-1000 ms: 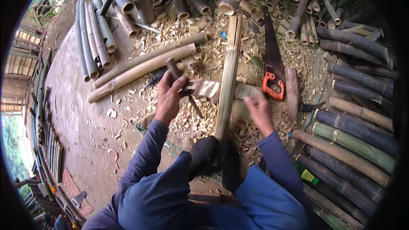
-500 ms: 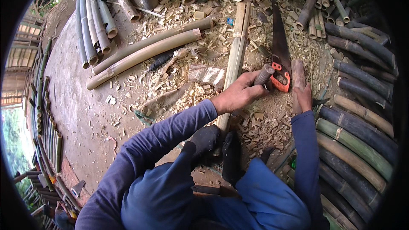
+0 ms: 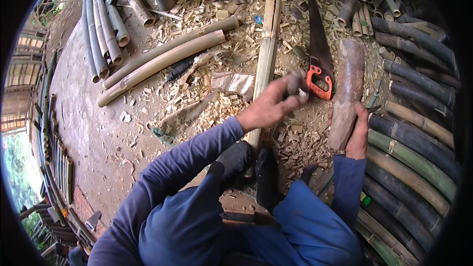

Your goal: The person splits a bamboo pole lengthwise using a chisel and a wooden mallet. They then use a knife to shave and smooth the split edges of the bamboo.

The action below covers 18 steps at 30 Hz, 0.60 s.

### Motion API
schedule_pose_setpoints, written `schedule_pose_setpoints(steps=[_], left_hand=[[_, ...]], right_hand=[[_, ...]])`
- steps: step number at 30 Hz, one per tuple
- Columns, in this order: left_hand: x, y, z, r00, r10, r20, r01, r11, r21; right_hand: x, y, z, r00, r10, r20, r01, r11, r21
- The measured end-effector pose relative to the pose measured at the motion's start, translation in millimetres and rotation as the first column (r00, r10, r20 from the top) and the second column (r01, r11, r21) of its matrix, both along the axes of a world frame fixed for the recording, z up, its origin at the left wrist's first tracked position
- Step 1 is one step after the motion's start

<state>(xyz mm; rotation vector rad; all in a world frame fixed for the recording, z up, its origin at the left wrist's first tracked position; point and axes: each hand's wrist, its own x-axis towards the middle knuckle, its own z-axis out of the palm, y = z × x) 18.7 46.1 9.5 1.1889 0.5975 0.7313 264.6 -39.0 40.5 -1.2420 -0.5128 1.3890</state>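
- Left hand crosses over the split bamboo, grip curled shut on a small dark tool, too blurred to name, just beside the saw.
- Right hand clamped round the lower end of a thick wooden club, held upright and tilted slightly, rough brown bark-like skin, rounded top.
- Split bamboo lies lengthwise on the ground between the knees, pale yellow, smooth, near end pinned under the black shoes.
- Saw flat on the shavings, dark blade, orange-and-black handle, untouched.
- Progress, by the look: plenty already cut, pale chips carpeting the ground; pole opened along its length, yet no blade set in it, so splitting looks unfinished.
- Greenish whole poles stacked at right, grey ones at left, round, jointed, uncut.
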Motion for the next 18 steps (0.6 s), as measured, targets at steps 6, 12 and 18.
schedule_pose_setpoints(steps=[6,12,18], left_hand=[[-67.5,11.1,-22.1,0.855,0.496,0.147,-0.382,0.797,-0.467],[-114.3,2.8,-38.3,0.703,0.703,0.105,-0.438,0.545,-0.715],[-114.1,16.6,-26.4,0.658,0.747,0.101,-0.471,0.512,-0.719]], right_hand=[[-22.3,-6.9,21.9,0.985,0.076,0.156,-0.079,0.997,0.017],[-33.3,-7.5,22.3,0.981,0.125,0.149,-0.128,0.992,0.007],[-42.3,-5.8,26.2,0.977,0.17,0.125,-0.172,0.985,0.006]])
